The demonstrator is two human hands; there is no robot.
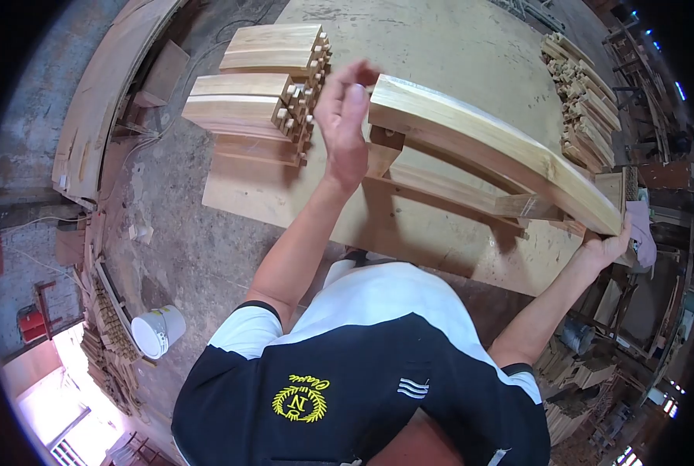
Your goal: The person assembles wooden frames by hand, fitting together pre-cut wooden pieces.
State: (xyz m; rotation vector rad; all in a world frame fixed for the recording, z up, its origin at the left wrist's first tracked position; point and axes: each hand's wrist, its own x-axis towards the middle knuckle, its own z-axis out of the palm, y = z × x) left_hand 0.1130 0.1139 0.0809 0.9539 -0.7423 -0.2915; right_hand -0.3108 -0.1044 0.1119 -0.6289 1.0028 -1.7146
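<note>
A pale wooden frame (471, 128) stands slanted over the work table, with a thick, gently curved top rail and thinner rails and short uprights below. Its far right end rests in my right hand (607, 245), whose fingers wrap round the rail's end. At the opposite end my left hand (344, 124) is raised, thumb and fingers apart, fingertips right by the rail's end. Just left of that hand sit stacked wooden pieces (238, 109) with several small square tenons showing along their ends.
The broad plywood table (440, 46) spans the middle. A pile of wooden sticks (584, 109) lies at its right side. A white bucket (159, 330) stands on the floor to the left, near leaning boards (102, 101). A pale cloth (641, 233) hangs beyond my right hand.
</note>
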